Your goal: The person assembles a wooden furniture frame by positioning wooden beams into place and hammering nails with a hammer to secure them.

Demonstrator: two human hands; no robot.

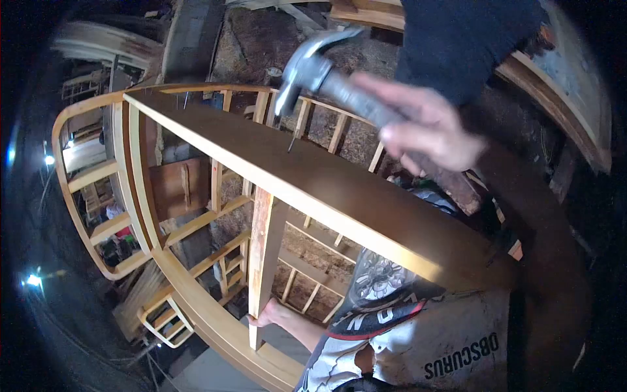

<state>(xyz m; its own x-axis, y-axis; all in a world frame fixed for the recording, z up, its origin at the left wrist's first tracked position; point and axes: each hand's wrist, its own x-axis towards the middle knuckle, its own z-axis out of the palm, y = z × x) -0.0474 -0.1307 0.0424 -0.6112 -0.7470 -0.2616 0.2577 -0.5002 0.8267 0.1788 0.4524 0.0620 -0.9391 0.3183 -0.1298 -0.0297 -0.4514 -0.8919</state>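
Note:
My right hand [424, 127] is closed round the handle of a claw hammer [317, 72], raised over a brown board [313, 173] with a pale front edge. Below the hammer head a nail [291, 144] stands up from the board. Under the board, my left hand [264, 315] grips the lower part of an upright wooden post [260, 261], whose top meets the board's underside. The post's lower end is at a curved wooden rail [215, 313]. Some fingers of my left hand are hidden behind the post.
Curved slatted wooden frames [91, 176] lie behind and left of the board. Another person's dark sleeve or clothing [450, 52] is at the top right, near a wooden piece [555, 111]. More nails [186, 99] stand at the board's far left end.

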